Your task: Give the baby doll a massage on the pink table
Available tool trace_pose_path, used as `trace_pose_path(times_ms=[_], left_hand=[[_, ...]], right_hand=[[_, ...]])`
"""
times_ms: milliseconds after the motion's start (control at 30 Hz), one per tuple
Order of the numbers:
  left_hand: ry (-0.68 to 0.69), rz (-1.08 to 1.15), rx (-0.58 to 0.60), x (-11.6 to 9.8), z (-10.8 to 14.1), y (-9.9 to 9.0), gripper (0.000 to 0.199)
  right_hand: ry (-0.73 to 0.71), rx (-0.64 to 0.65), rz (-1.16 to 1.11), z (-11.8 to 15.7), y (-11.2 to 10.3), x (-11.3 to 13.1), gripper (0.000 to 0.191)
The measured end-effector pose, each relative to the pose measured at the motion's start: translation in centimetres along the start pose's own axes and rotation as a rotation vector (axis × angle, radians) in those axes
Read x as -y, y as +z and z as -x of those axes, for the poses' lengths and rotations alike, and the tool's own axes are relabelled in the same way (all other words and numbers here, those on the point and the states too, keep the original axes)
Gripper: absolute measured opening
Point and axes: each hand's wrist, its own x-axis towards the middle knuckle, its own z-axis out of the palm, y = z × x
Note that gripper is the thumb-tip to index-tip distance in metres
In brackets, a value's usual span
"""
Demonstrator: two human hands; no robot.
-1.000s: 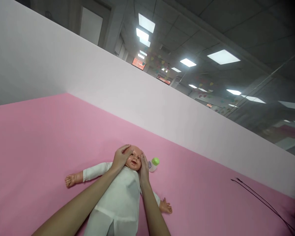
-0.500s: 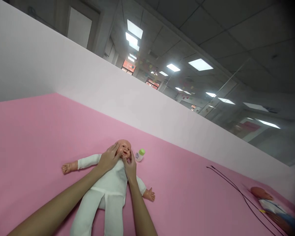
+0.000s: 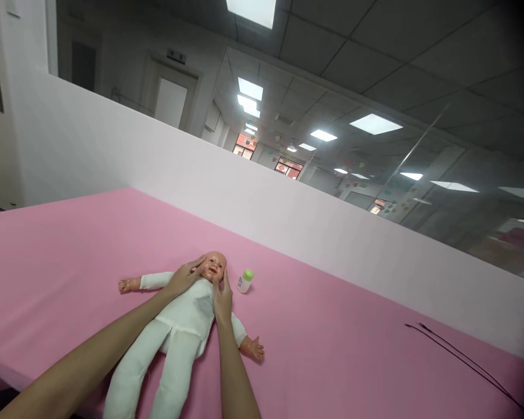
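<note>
A baby doll (image 3: 186, 314) in a white cloth suit lies on its back on the pink surface, arms spread and face up. My left hand (image 3: 186, 277) rests against one side of the doll's head (image 3: 215, 266), its fingers along the cheek and temple. On the other cheek is my right hand (image 3: 222, 295), thumb near the chin and fingers pointing up. Between them the head is cupped, with the face showing. Just right of the head, a small white bottle with a green cap (image 3: 245, 281) stands apart from both hands.
The pink-covered surface (image 3: 332, 331) runs along a low white wall (image 3: 244, 192) with glass above it. Thin dark cables (image 3: 463, 358) lie at the right. A door (image 3: 0, 128) is at the far left.
The camera view has shifted, bringing the left door into sight and taking the second doll at the right out of it. Both hands remain at the doll's head.
</note>
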Motion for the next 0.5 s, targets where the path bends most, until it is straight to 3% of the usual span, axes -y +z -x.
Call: trace_pose_path(times_ms=[100,300,500], left_hand=[[-0.008,-0.045,-0.01,0.11,0.2,0.08,0.083],[0.024,-0.028,-0.034,0.58,0.05,-0.09,0.071],[-0.032,-0.053,-0.031,0.23,0.16,-0.16,0.078]], right_hand=[[-0.005,0.005,0.002,0.03,0.0,0.02,0.098],[-0.026,0.034,-0.105,-0.35,0.14,-0.17,0.079],[-0.021,0.008,-0.125,-0.19,0.37,-0.35,0.088]])
